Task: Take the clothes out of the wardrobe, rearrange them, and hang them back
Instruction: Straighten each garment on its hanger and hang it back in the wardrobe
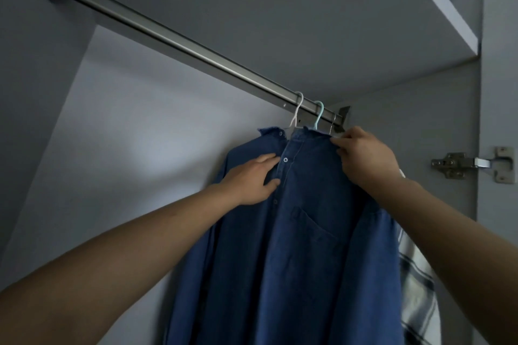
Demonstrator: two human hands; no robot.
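Note:
A blue denim shirt [302,246] hangs at the right end of the metal wardrobe rail [173,36]. A white hanger hook [297,109] and a pale blue hanger hook [319,113] sit over the rail above its collar. My left hand [252,179] lies on the shirt's button placket, thumb and fingers pinching the fabric. My right hand [364,157] grips the collar and shoulder at the shirt's right side. Behind the denim shirt hangs a black-and-white checked garment [417,288], mostly hidden.
The rail runs bare from the upper left down to the hangers. A shelf [437,8] juts out above on the right. The wardrobe's right wall carries a metal hinge [473,164]. The pale back panel [126,148] lies to the left.

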